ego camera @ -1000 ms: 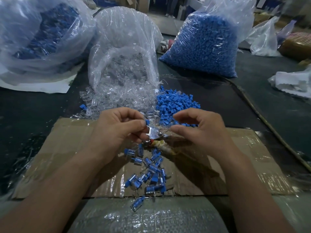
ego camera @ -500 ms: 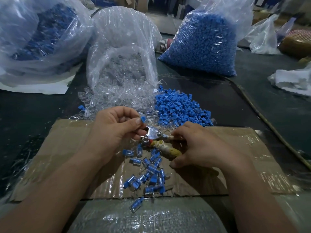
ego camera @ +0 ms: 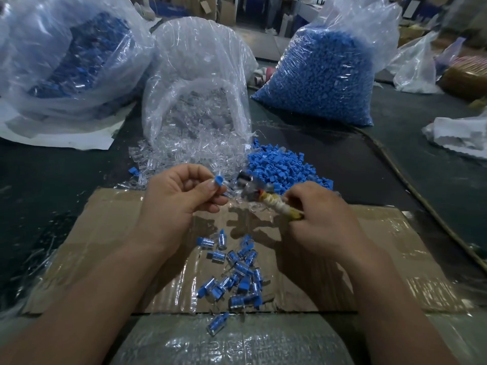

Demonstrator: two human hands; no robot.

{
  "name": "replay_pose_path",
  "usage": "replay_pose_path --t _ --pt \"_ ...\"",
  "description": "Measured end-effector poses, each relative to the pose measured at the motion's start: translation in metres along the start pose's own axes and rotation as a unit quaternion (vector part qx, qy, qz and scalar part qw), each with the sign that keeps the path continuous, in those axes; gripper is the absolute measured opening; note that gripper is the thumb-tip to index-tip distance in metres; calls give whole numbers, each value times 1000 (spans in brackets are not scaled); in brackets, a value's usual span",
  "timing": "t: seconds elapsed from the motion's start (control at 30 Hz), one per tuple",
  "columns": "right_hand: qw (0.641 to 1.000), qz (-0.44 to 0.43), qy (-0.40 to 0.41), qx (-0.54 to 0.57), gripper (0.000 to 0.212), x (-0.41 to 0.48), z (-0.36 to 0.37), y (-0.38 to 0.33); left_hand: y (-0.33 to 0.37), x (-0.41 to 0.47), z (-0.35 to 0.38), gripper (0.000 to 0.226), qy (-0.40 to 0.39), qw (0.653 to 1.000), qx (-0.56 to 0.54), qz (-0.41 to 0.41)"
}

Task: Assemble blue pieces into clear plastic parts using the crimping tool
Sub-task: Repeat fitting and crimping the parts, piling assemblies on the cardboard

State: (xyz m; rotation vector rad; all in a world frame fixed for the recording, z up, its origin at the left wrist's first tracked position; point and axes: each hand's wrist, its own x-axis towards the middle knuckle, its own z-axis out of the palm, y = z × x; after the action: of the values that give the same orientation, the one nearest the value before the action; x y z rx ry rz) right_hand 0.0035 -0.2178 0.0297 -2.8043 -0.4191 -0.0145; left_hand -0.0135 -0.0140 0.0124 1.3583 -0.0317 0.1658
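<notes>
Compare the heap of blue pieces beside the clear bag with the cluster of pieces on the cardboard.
The blue heap is plain blue pieces; the cardboard cluster is blue pieces seated in clear shells. The blue heap is piled on the dark table; the cardboard cluster is scattered on the cardboard. The blue heap holds far more pieces than the cardboard cluster. Both lie loose.

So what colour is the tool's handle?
Pale yellow wrapping on the handle, with a red spot by the metal end; head view.
</notes>
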Motion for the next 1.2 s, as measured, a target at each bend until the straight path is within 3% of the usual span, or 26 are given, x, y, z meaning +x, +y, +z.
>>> replay_pose_path --t 0.2,0.73,1.2 --pt "993 -7 39 107 27 -4 -2 -7 2 -1 4 9 3 999 28 18" --pt "995 -55 -36 72 24 -4 4 -15 4 -5 4 17 2 994 102 46" --pt "995 -47 -6 90 26 -4 6 -22 5 -6 4 19 24 989 130 68"
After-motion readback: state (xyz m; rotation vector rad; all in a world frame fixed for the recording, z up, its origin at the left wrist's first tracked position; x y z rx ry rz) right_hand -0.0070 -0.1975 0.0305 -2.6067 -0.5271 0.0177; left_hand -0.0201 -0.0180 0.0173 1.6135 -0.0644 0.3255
